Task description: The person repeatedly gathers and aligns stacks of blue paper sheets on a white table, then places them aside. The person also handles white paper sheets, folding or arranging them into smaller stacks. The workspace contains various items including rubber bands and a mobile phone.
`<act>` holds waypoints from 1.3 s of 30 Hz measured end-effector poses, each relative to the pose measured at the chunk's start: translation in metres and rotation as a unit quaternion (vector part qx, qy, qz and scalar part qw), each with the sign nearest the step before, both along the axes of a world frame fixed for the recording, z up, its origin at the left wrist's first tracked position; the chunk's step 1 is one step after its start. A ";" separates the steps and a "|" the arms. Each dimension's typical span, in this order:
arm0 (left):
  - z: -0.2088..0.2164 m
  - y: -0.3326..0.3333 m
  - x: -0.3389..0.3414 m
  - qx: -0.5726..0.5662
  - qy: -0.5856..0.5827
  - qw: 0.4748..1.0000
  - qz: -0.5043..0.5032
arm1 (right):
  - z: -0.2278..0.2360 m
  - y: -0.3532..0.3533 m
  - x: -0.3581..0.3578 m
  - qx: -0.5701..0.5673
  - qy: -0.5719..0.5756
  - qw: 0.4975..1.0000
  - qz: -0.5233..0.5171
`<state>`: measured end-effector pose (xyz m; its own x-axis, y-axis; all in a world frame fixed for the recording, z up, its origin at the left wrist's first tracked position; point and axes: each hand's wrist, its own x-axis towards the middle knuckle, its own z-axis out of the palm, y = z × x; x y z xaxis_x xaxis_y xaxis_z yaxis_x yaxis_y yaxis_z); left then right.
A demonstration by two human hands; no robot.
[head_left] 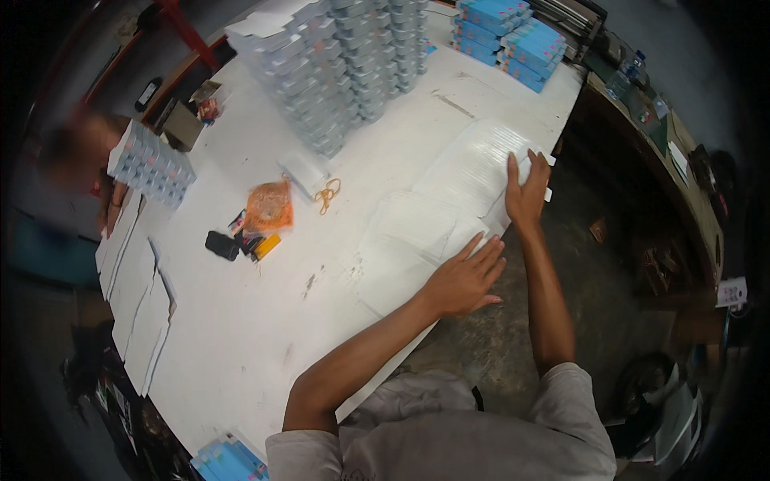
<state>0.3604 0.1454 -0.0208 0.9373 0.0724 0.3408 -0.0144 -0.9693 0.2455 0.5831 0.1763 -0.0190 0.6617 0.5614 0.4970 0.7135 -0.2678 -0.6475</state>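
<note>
A flat, glossy white cardboard piece [469, 170] lies at the table's right edge, its small flaps sticking out past that edge. My right hand [527, 192] grips its raised edge, the thumb on the near side and the fingers over the far side. Closer to me, my left hand [465, 276] rests palm down with fingers stretched out on another white sheet [413, 220]. The left fingertips touch the sheet's edge beside the table rim. What lies beneath the left palm is hidden.
Tall stacks of folded white boxes [321, 80] stand at the back, with blue box stacks [529, 48] to their right. An orange packet [269, 206], rubber bands [327, 195] and a black object [222, 245] lie mid-table. At left, a blurred person is beside a smaller stack [152, 166].
</note>
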 end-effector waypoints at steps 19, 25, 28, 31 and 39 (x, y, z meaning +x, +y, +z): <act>0.008 -0.021 -0.047 -0.010 -0.322 0.931 0.170 | -0.006 -0.151 -0.115 0.167 0.130 0.974 0.083; 0.019 -0.031 -0.155 -0.099 -0.043 0.966 0.237 | 0.005 -0.135 -0.162 0.027 -0.023 0.967 0.253; 0.012 -0.042 -0.174 -0.131 0.049 0.965 0.222 | -0.006 -0.135 -0.166 0.032 -0.005 0.965 0.262; 0.002 -0.047 -0.179 -0.138 0.052 0.963 0.224 | -0.015 -0.134 -0.170 0.023 -0.014 0.965 0.260; -0.006 -0.051 -0.189 -0.137 0.043 0.964 0.224 | -0.017 -0.130 -0.177 -0.053 -0.061 0.962 0.262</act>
